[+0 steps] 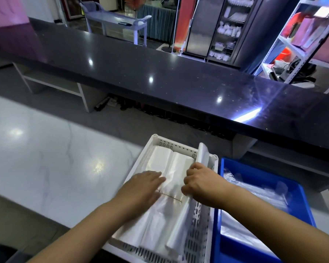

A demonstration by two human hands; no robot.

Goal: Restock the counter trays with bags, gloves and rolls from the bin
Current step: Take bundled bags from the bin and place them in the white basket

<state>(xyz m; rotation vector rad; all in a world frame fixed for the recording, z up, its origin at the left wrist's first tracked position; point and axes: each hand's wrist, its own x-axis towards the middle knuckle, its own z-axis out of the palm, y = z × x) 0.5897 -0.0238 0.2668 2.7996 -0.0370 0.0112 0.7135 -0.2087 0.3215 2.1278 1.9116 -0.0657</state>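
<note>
A white perforated tray (199,232) sits on the pale marble counter, filled with bundles of clear plastic bags (160,224), one tied by a thin rubber band. My left hand (142,186) lies flat with straight fingers, pressing on the bags in the tray. My right hand (199,182) grips the edge of another bag bundle (202,154) that stands up along the tray's right wall. To the right stands the blue bin (285,186), holding more clear plastic packs.
A long black raised countertop (160,76) runs across behind the tray. White marble counter surface (46,158) spreads to the left. Shelving with boxes and a glass-door cabinet stand in the far background.
</note>
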